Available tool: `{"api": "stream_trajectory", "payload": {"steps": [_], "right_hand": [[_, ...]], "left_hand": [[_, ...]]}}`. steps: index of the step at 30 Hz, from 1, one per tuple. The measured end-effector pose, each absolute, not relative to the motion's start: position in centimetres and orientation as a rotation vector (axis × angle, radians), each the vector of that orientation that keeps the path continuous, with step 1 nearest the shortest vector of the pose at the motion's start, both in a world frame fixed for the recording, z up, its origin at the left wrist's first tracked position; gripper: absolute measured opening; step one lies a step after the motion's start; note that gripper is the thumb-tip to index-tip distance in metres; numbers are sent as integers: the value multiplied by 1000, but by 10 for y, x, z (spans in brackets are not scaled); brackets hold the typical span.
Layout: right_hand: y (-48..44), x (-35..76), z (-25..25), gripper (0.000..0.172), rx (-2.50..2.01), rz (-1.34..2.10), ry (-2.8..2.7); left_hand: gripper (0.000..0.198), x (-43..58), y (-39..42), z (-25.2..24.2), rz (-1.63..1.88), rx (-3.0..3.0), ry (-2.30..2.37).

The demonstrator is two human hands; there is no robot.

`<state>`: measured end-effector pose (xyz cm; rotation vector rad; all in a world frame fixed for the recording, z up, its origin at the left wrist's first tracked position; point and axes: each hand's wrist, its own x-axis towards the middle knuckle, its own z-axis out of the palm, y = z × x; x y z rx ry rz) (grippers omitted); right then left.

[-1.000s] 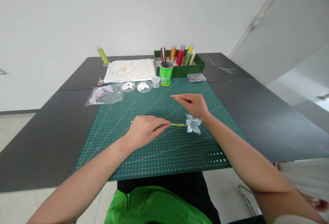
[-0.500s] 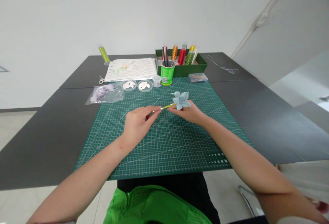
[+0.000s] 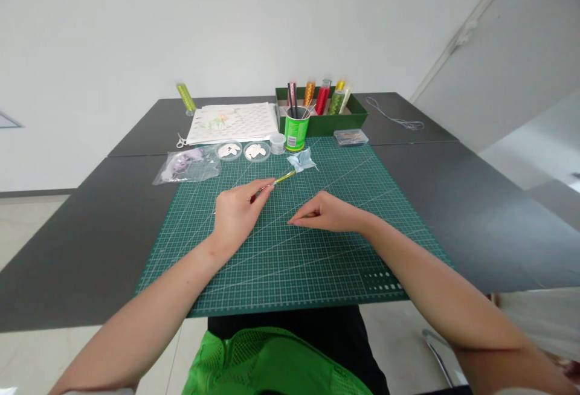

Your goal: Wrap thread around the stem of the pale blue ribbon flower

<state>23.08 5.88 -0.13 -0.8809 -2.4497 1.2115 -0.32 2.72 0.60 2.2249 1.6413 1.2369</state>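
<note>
Over the mat (image 3: 272, 274), the flower (image 3: 301, 160) is held by its stem (image 3: 285, 177), pinched by the nearer left hand (image 3: 240, 205), and slanted away rightward, beyond the right hand (image 3: 327, 211), whose fingertips are pressed together, their hold, if any, unclear.

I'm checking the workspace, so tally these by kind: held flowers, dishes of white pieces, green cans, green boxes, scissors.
Blue flower in the left hand: 1
Dishes of white pieces: 2
Green can: 1
Dark green box: 1
Scissors: 1 pair
Total: 6
</note>
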Motion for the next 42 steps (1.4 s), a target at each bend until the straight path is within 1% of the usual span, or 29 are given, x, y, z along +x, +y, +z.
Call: {"api": "stream_trajectory", "payload": {"steps": [4, 8, 16, 18, 22, 26, 30, 33, 36, 42], "right_hand": [[55, 231, 5, 24, -807, 1255, -2526], [51, 231, 10, 25, -701, 1337, -2512], [41, 240, 33, 23, -566, 1507, -2295], [39, 243, 39, 20, -549, 1489, -2202], [37, 247, 45, 15, -605, 1321, -2020], [43, 247, 42, 15, -679, 1179, -1815], [52, 247, 32, 14, -733, 1110, -1671], [59, 247, 26, 17, -781, 1069, -1589], [65, 246, 23, 20, -828, 1024, -1544], [72, 245, 18, 20, -948, 930, -1553]], "left_hand": [[20, -6, 31, 8, 1281, 2142, 1713], [20, -11, 37, 7, 1264, 2096, 1787], [16, -12, 42, 2, 842, 2344, 1827], [15, -11, 40, 2, 740, 2441, 1769], [16, -7, 36, 0, 579, 2591, 1594], [21, -4, 32, -1, 481, 2725, 1340], [22, -2, 29, -3, 499, 2817, 1134], [22, -1, 26, -3, 561, 2856, 1028], [22, 0, 24, -3, 611, 2852, 961], [26, 1, 21, -2, 726, 2807, 922]]}}
